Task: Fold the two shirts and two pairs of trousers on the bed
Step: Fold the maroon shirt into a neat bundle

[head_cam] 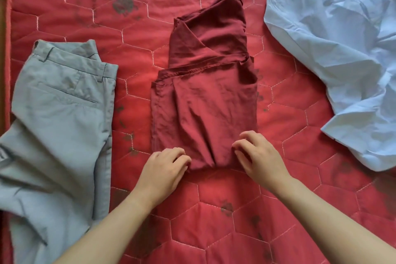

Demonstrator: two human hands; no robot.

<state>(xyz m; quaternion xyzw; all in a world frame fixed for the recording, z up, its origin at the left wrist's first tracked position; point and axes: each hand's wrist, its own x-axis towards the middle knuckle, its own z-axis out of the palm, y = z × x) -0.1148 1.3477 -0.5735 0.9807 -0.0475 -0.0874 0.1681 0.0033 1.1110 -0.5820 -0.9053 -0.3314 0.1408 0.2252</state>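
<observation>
A maroon shirt (205, 96) lay in the middle of the bed, on a red quilted bedspread (235, 210) stitched in hexagons and printed with faded grey flowers. The shirt was partly folded into a narrow upright strip, its sleeves crossed over the upper half and its collar end pointing away from the person. At the shirt's near edge the left hand (165, 169) rested with fingers curled onto the lower left corner of the cloth, and the right hand (259, 156) sat at the lower right corner, fingers bent and touching the fabric; whether either hand actually pinched the cloth I could not tell. To the left of the shirt, apart from it, lay grey trousers (57, 126), unfolded, waistband at the far end. To the right of the shirt, also apart, a pale blue shirt (342, 49) lay rumpled.
</observation>
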